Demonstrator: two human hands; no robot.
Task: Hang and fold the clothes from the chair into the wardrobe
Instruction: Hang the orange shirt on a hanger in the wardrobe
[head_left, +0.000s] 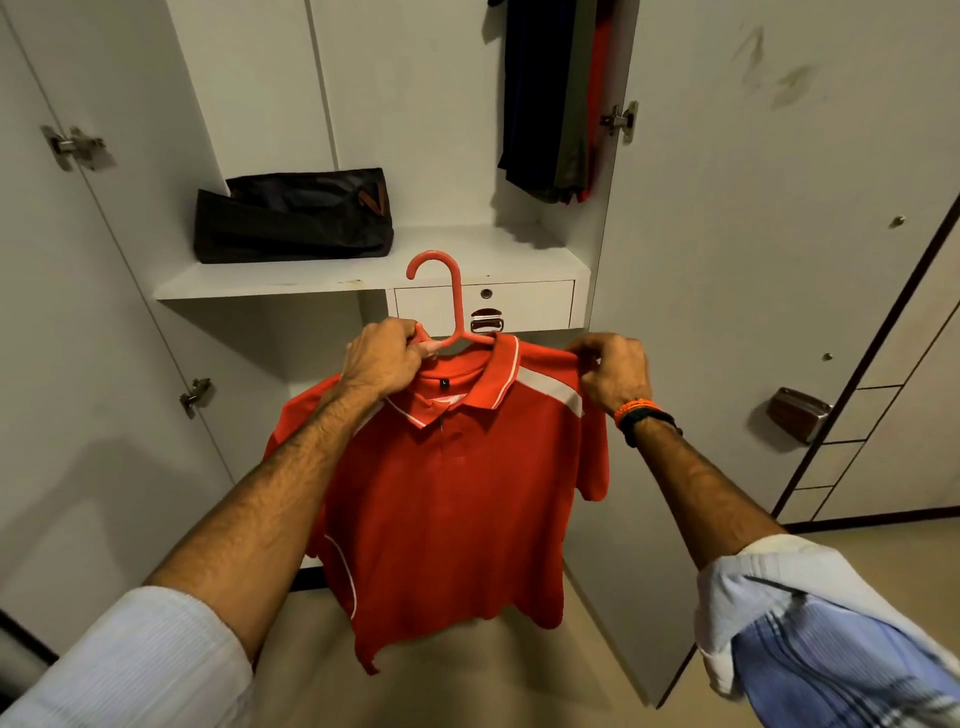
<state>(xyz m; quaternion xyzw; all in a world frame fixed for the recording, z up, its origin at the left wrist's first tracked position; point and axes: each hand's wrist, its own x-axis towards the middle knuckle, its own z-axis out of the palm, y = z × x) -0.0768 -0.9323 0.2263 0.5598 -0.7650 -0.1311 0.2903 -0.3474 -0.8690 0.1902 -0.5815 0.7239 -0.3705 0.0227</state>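
**Red polo went up on the hanger, both hands at the shoulders**

And there it was, the red polo shirt held out in front of the open wardrobe, front facing the camera, white stripe across one shoulder and white piping on the collar. The left hand was curled round the near arm of the red hanger, fingers closed on the plastic right where it met the shirt's neck opening. Over on the other side, the right hand pinched the shoulder seam of the polo, thumb and fingers tight on the fabric, a pair of orange and dark bands sitting on that wrist. The hanger's far arm was already tucked under the collar; the hook stood upright above the hands, free of any rail. The shirt hung clear of the floor, its hem dangling low between the two forearms.

Behind it, the wardrobe stood with both doors swung wide. On the shelf lay a dark bag, pushed to the left. Just under the shelf sat a small drawer with a metal handle, partly hidden by the hanger. Up at the top right, a few dark and red garments were already hanging inside. A checked cloth was draped over the right arm
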